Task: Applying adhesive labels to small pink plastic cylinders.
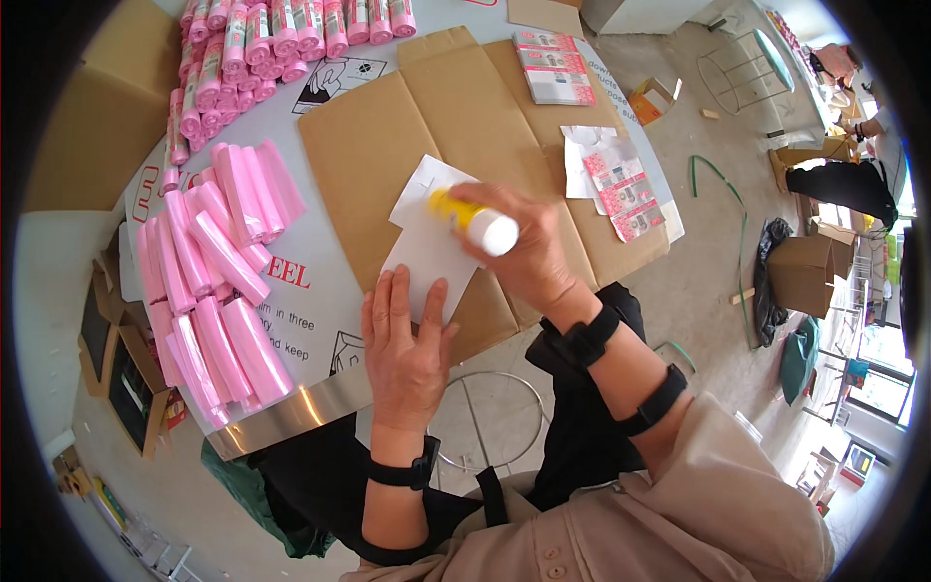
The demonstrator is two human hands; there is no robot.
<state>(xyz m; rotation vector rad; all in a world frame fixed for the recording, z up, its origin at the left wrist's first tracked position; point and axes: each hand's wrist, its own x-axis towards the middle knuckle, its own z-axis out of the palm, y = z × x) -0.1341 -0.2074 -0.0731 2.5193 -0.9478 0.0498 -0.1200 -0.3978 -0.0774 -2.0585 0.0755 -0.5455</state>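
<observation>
My right hand (pixel 531 236) grips a yellow glue stick (pixel 475 218) with a white end, somewhat blurred. It is tilted over a white paper piece (pixel 427 260) with a flap at its far end. Fingers stretched out, my left hand (pixel 404 335) rests on the paper's near part. Under the paper lies a creased brown cardboard sheet (pixel 369 145). To the right on the cardboard are pink-and-white printed labels (pixel 623 189), partly over white paper. Farther back sits a stack of similar labels (pixel 553 68).
Loose pink plastic rolls (pixel 218 252) lie at the table's left, and labelled pink rolls (pixel 281 34) are piled behind them. A metal-edged table (pixel 315 403) carries everything. A wire-framed stool (pixel 490 417) stands below. Cardboard boxes (pixel 803 272) and another person (pixel 844 184) are at the right.
</observation>
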